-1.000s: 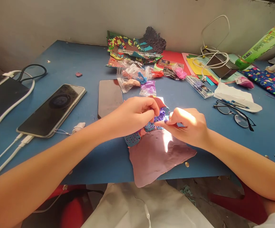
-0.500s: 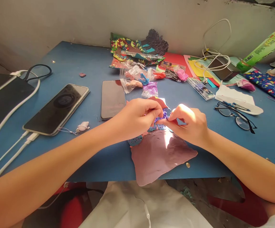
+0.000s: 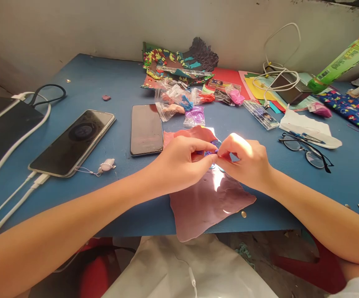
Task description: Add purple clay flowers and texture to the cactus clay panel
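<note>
My left hand (image 3: 184, 159) and my right hand (image 3: 244, 159) meet fingertip to fingertip over a flat pinkish-brown clay sheet (image 3: 206, 207). Both are closed in a pinch on a small bit of purple clay (image 3: 216, 151), mostly hidden by the fingers. Below the fingertips, more purple and blue clay lies on the sheet, largely covered by my hands. The sheet's near corner hangs over the table's front edge, and a patch of sunlight falls on its middle.
Left of my hands lie a dark phone (image 3: 146, 130) and a charging phone (image 3: 73, 142). Behind are bagged clay pieces (image 3: 173, 101) and a decorated clay picture (image 3: 179, 62). Glasses (image 3: 306, 152) and coloured paper (image 3: 229, 80) lie to the right, near a tangled white cable (image 3: 280, 76).
My left fingers have shifted slightly right and straightened, now meeting the right fingertips. The purple and blue clay below is more covered. My right hand has barely moved.
</note>
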The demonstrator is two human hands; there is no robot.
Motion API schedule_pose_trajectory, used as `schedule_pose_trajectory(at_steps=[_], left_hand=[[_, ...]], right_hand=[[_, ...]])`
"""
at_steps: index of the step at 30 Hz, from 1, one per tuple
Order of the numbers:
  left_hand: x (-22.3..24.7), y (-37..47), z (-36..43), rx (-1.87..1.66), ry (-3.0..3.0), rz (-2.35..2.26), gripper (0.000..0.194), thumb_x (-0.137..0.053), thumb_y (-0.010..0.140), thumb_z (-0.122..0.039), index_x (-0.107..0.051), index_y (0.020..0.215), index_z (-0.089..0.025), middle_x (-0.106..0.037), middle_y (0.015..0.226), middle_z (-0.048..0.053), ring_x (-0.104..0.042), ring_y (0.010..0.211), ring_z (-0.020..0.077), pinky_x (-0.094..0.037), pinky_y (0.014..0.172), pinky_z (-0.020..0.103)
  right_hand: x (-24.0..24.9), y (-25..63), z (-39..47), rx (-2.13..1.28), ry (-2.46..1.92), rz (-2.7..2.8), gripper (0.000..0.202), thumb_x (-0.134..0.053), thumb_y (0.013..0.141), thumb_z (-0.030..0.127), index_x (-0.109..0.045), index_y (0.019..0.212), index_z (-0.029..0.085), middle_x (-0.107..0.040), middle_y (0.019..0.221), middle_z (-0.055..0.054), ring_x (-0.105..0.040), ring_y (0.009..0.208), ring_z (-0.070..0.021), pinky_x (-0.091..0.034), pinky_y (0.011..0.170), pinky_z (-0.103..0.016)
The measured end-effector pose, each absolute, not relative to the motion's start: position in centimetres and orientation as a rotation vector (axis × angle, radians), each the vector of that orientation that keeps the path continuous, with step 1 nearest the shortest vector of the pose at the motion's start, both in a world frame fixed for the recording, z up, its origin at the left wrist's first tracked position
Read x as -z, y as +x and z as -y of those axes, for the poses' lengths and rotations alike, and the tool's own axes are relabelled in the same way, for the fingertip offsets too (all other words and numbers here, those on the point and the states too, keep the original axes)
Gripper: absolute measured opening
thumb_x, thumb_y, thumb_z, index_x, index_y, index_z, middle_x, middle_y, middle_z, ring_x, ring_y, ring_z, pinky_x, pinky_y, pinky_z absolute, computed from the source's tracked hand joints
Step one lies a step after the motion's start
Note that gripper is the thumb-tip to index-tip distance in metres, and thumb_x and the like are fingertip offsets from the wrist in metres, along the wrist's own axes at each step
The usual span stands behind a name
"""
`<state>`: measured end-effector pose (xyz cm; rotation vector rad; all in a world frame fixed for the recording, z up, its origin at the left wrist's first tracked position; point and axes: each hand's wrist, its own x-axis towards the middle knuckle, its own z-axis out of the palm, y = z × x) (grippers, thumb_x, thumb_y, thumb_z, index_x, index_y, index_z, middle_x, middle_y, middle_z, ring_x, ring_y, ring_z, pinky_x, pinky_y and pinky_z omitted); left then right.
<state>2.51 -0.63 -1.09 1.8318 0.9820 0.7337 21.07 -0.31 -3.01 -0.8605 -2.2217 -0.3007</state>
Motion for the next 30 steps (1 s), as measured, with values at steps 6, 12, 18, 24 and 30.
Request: schedule_pose_trajectory(at_steps=[6, 12, 18, 24, 30], left_hand=[[0.1, 2.4, -0.1, -0.647, 1.575, -1.058, 0.018, -0.059, 0.082, -0.023, -0.075, 0.086, -0.017, -0.063, 0.064, 0.001, -0.051, 0.046, 0.0086, -0.044, 0.039, 0.02], [-0.3, 2.3, -0.7, -0.66, 1.527, -1.052, 0.012, -0.061, 0.081, -0.018, -0.073, 0.081, -0.016, -0.068, 0.072, 0.003, -0.052, 0.044, 0.0067, -0.05, 0.039, 0.018], [0.0, 2.1, -1.0, -0.605, 1.549, -1.024, 0.015, -0.059, 0.081, -0.019, -0.075, 0.082, -0.018, -0.062, 0.066, 0.001, -0.05, 0.044, 0.0071, -0.054, 0.042, 0.022], [0.3, 1.9, -1.3, -0.582, 1.549, -1.017, 0.019, -0.056, 0.082, -0.02, -0.073, 0.071, -0.019, -0.049, 0.055, -0.002, -0.042, 0.043, 0.0069, -0.051, 0.044, 0.025], [0.3, 1.2, -2.0, -0.639, 1.988, -1.216, 0.025, -0.05, 0.081, -0.018, -0.064, 0.06, -0.017, -0.04, 0.05, -0.002, -0.035, 0.047, 0.0094, -0.031, 0.048, 0.025]], right_hand=[[2.4, 21.1, 0.6, 0.152, -0.862, 2.253, 0.019, -0.063, 0.086, 0.037, -0.054, 0.081, 0.021, -0.058, 0.055, 0.007, -0.049, 0.043, -0.0059, -0.04, 0.045, -0.019], [1.8, 21.5, 0.6, 0.204, -0.909, 2.185, 0.009, -0.052, 0.092, 0.025, -0.061, 0.091, 0.026, -0.063, 0.061, 0.004, -0.048, 0.043, -0.0082, -0.041, 0.045, -0.023], [1.8, 21.4, 0.2, 0.194, -0.831, 2.262, 0.011, -0.058, 0.089, 0.021, -0.065, 0.097, 0.026, -0.069, 0.073, 0.002, -0.06, 0.058, -0.0098, -0.046, 0.054, -0.023], [2.3, 21.2, 0.0, 0.093, -0.822, 2.236, 0.008, -0.06, 0.088, 0.016, -0.065, 0.089, 0.022, -0.071, 0.079, 0.0, -0.064, 0.068, -0.0096, -0.049, 0.06, -0.022], [3.5, 20.8, -0.2, 0.005, -0.908, 2.191, 0.005, -0.065, 0.084, 0.019, -0.068, 0.081, 0.022, -0.072, 0.079, -0.001, -0.066, 0.074, -0.0152, -0.054, 0.069, -0.031]])
